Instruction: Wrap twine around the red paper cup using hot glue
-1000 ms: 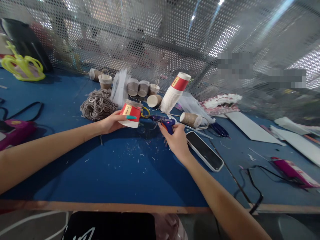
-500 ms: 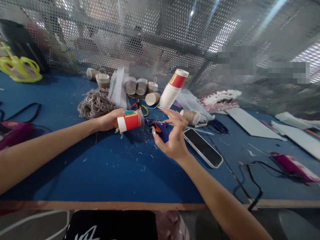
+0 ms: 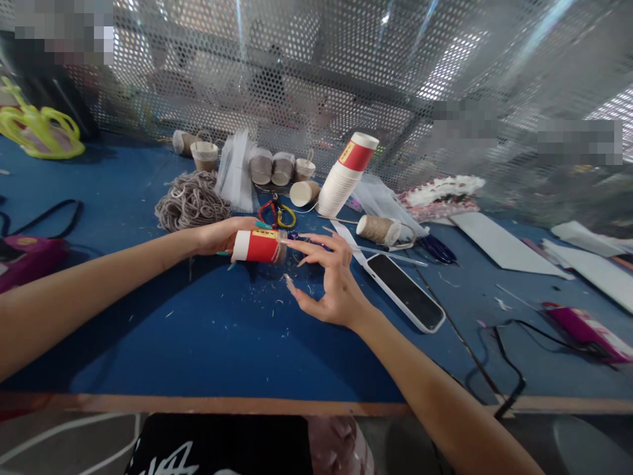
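My left hand (image 3: 220, 236) is closed around a red and white paper cup (image 3: 262, 246) lying on its side in the air, its end pointing right. Grey-brown yarn (image 3: 281, 251) is wound around that right end. Close to it is my right hand (image 3: 329, 277), fingers apart; a fingertip reaches the wound yarn, though whether it touches I cannot tell. A dark blue tool (image 3: 295, 235) lies behind the right fingers, mostly hidden by them. Beyond the cup rest small pliers (image 3: 277, 214) with red and yellow handles.
A grey yarn bundle (image 3: 190, 203) lies behind my left hand. Several yarn-wrapped cups (image 3: 260, 168) stand by a tilted stack of paper cups (image 3: 341, 181). A phone (image 3: 405, 290) lies right of my right hand, with white boards (image 3: 504, 244) farther right. A perforated screen (image 3: 306, 79) borders the back.
My right hand has come left to the cup's yarn-wound end, its fingers now covering most of the blue tool. The cup has turned slightly to lie more level in my left hand.
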### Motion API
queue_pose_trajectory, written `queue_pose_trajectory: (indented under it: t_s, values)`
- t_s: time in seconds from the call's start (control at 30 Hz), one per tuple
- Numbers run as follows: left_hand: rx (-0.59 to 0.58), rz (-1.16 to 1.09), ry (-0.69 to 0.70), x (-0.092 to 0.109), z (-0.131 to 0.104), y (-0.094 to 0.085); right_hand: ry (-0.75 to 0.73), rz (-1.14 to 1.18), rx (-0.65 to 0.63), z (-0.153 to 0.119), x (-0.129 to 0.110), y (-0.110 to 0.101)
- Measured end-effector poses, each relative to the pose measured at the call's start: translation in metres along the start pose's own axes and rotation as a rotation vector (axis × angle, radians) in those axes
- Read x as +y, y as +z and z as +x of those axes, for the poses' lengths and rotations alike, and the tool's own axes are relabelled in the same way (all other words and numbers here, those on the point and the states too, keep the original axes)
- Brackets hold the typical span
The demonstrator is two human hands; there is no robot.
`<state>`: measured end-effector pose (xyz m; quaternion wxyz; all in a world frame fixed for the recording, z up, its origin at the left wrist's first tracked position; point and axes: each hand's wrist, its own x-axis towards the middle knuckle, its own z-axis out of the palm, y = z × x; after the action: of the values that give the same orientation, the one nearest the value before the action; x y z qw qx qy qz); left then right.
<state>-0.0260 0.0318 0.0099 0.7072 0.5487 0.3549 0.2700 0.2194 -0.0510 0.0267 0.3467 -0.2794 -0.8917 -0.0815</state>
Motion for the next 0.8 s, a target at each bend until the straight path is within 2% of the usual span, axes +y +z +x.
queue_pose_trajectory:
  t_s: [0.27, 0.5, 0.7, 0.8]
  values:
    - [0.043, -0.015, -0.044, 0.0088, -0.0083, 0.0078, -0.003, -0.001, -0.023, 0.0000, -0.0019, -0.0055]
    - [0.040, -0.017, -0.062, 0.0079, -0.0052, 0.0030, -0.043, 0.049, 0.061, 0.0000, -0.0011, -0.0049]
    - [-0.010, -0.048, -0.061, 0.0087, -0.0058, 0.0032, 0.023, -0.044, -0.075, 0.0020, -0.0012, -0.0034]
    - [0.051, -0.076, -0.056, 0.0084, -0.0061, 0.0028, 0.016, -0.052, -0.094, 0.0019, -0.0018, -0.0052]
